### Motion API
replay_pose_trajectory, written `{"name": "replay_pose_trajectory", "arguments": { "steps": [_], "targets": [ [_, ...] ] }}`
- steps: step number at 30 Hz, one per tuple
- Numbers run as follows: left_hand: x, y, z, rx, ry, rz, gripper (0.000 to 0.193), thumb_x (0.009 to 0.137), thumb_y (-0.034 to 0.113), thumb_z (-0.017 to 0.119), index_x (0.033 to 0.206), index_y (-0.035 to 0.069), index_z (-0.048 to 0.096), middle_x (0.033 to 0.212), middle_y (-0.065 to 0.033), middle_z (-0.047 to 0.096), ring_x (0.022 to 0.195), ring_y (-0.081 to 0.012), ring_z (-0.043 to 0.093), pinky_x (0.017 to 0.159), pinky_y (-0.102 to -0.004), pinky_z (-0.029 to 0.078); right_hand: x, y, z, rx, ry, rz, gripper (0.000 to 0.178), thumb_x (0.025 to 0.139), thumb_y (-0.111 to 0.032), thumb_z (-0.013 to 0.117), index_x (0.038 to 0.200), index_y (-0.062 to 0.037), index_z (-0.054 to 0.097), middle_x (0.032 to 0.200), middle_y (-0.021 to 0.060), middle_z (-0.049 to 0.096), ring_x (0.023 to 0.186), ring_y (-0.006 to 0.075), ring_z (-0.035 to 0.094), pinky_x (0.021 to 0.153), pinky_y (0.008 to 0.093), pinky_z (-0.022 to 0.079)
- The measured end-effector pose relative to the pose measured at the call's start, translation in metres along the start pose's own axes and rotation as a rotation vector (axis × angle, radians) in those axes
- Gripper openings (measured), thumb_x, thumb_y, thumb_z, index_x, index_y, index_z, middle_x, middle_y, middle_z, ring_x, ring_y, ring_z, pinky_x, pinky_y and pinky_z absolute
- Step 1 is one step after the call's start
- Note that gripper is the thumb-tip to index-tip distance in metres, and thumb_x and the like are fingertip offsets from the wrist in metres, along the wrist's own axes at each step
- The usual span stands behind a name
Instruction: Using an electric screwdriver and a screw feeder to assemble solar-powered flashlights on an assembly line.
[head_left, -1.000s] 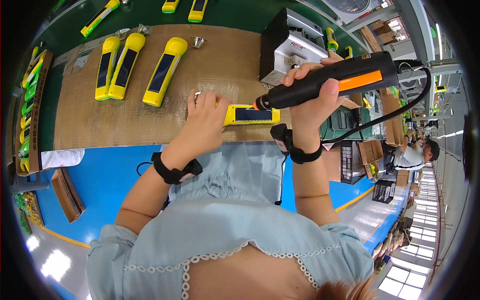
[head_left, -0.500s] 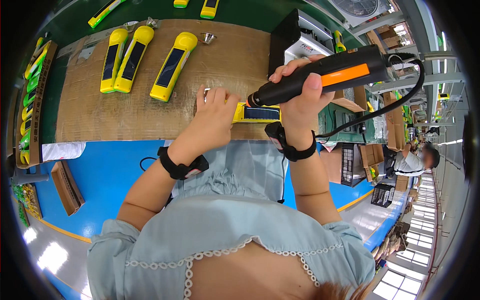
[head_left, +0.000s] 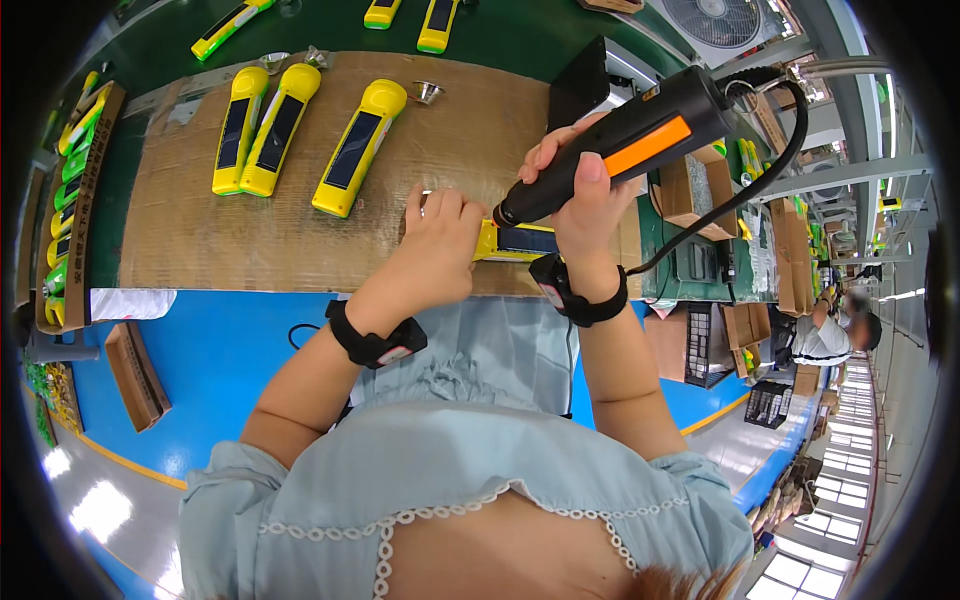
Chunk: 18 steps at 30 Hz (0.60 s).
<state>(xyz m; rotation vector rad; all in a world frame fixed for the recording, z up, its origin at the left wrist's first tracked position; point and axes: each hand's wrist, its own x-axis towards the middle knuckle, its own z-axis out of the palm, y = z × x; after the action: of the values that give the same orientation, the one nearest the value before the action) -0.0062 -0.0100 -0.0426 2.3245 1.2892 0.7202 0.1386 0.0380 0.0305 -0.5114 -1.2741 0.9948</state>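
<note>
My right hand (head_left: 585,195) is wrapped round a black electric screwdriver (head_left: 625,150) with an orange stripe, its cord curving back from the rear. The driver's tip points down at a yellow flashlight (head_left: 528,240) with a dark solar panel, lying on its side near the cardboard's front edge. My left hand (head_left: 440,245) is closed over the flashlight's head end, its fingertips partly hidden. A bit of shiny metal shows by those fingers. Beyond my hands lie several more yellow solar flashlights (head_left: 355,150), with a small silver reflector cup (head_left: 427,93) beside one.
A cardboard sheet (head_left: 180,240) covers the green bench. On the left stands a box (head_left: 98,215) of green and yellow flashlights. A dark boxy device (head_left: 580,85) and an open carton (head_left: 700,195) stand to the right. Farther off, a person (head_left: 825,335) sits.
The screwdriver is tilted more steeply, its rear end swung up and leftward. Its tip stays at the flashlight's end. My view has shifted slightly; the left hand keeps its place on the flashlight.
</note>
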Motion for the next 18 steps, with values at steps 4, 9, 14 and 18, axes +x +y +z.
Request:
{"name": "replay_pose_trajectory", "arguments": {
  "steps": [4, 9, 14, 18],
  "targets": [
    [0.002, -0.002, 0.000, 0.014, -0.001, 0.007, 0.058, 0.062, 0.002, 0.064, 0.116, 0.000, 0.045, 0.111, -0.0175, 0.044, 0.114, -0.0359, 0.040, 0.104, -0.0560, 0.020, 0.004, 0.002, 0.000, -0.015, -0.020, -0.001, 0.020, 0.080, -0.004, 0.059, 0.094, -0.0006, 0.045, 0.068, 0.0116, 0.058, 0.054, 0.0157, 0.055, 0.052, 0.0278, 0.047],
    [0.005, 0.001, -0.006, 0.086, -0.006, 0.026, 0.056, 0.062, 0.005, 0.065, 0.114, 0.000, 0.046, 0.108, -0.0172, 0.046, 0.112, -0.0351, 0.042, 0.103, -0.0569, 0.020, 0.006, -0.002, 0.001, -0.009, 0.005, 0.016, 0.023, 0.080, -0.006, 0.061, 0.096, -0.0012, 0.045, 0.069, 0.0103, 0.057, 0.056, 0.0156, 0.056, 0.053, 0.0276, 0.048],
    [0.000, 0.026, -0.028, 0.278, 0.000, 0.028, 0.051, 0.061, 0.014, 0.070, 0.106, -0.001, 0.050, 0.100, -0.0162, 0.047, 0.104, -0.0330, 0.046, 0.103, -0.0586, 0.020, -0.004, -0.026, -0.008, 0.017, 0.105, -0.024, 0.037, 0.080, -0.020, 0.064, 0.103, -0.0019, 0.042, 0.076, 0.0099, 0.057, 0.064, 0.0171, 0.058, 0.058, 0.0299, 0.049],
    [-0.013, 0.050, -0.045, 0.351, -0.046, 0.069, 0.047, 0.063, 0.014, 0.067, 0.104, -0.002, 0.051, 0.098, -0.0169, 0.048, 0.102, -0.0330, 0.046, 0.101, -0.0574, 0.022, -0.017, -0.053, -0.005, 0.123, 0.034, -0.002, 0.054, 0.075, -0.030, 0.074, 0.106, -0.0037, 0.039, 0.078, 0.0120, 0.055, 0.069, 0.0192, 0.058, 0.060, 0.0308, 0.049]
  ]
}}
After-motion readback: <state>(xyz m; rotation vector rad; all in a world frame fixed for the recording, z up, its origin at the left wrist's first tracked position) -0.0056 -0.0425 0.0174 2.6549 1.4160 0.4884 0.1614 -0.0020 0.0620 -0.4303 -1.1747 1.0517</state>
